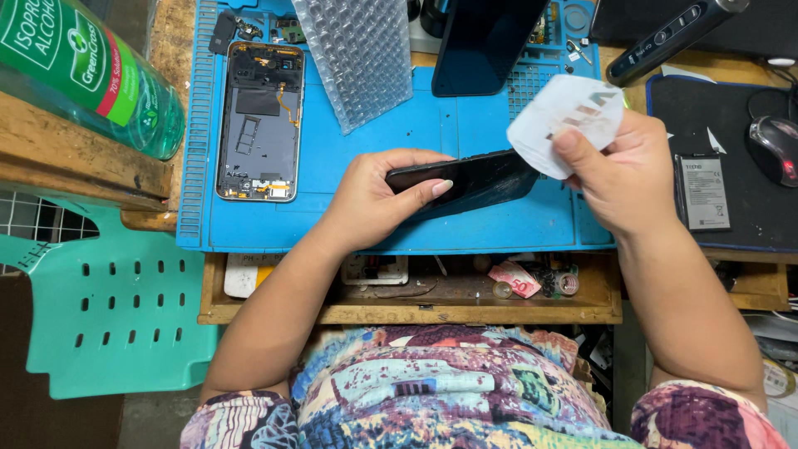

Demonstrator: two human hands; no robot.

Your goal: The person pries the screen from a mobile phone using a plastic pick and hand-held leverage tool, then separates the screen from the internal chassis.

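My left hand grips a black phone screen panel by its left end, holding it edge-on above the blue work mat. My right hand pinches a white translucent film sheet that rises from the panel's right end. An opened phone body with bare circuitry lies face up on the mat to the left.
A bubble-wrap sheet and a dark screen lie at the mat's back. A green bottle sits on a wooden shelf at left. A battery and mouse rest on a black pad. An open drawer holds small items. A teal chair stands at left.
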